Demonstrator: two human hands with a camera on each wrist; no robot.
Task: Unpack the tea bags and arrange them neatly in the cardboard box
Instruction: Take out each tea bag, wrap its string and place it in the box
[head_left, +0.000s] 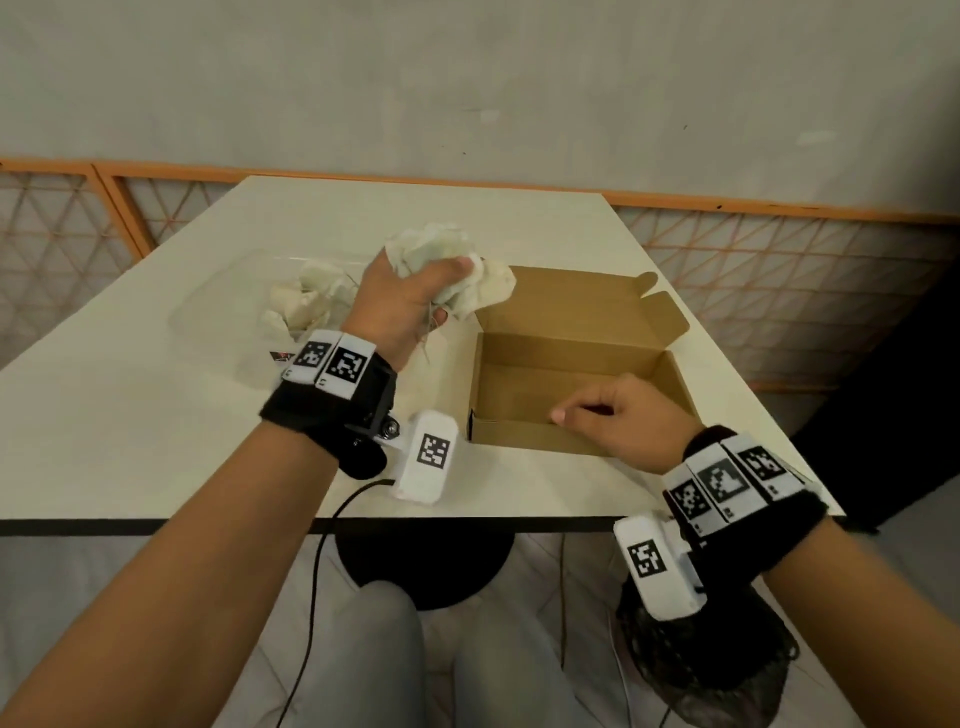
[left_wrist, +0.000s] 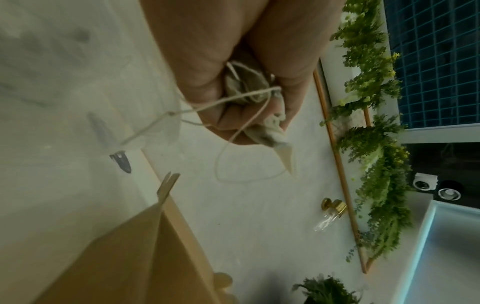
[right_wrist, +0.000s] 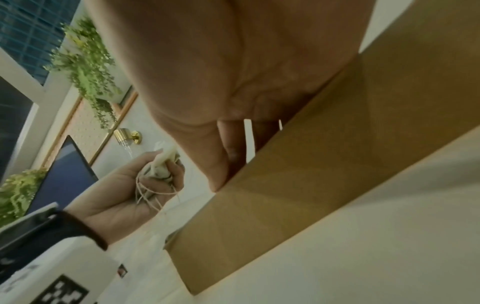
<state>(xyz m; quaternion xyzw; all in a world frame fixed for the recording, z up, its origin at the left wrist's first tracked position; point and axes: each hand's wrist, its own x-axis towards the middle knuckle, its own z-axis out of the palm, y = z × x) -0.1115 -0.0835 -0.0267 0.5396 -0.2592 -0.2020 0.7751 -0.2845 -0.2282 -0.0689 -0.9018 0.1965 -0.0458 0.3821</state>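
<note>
My left hand grips a bunch of pale tea bags in the air, just left of the open cardboard box. Their strings dangle below my fist. The box looks empty, its lid flap folded back. My right hand holds the box's near wall, thumb inside and fingers curled over the rim. More tea bags lie in a clear plastic pack at the left of the table. The right wrist view also shows the left hand clutching tea bags.
The cream table stands against a grey wall with an orange lattice rail behind it. A black cable hangs off the near edge. My knees and the table's black base are below.
</note>
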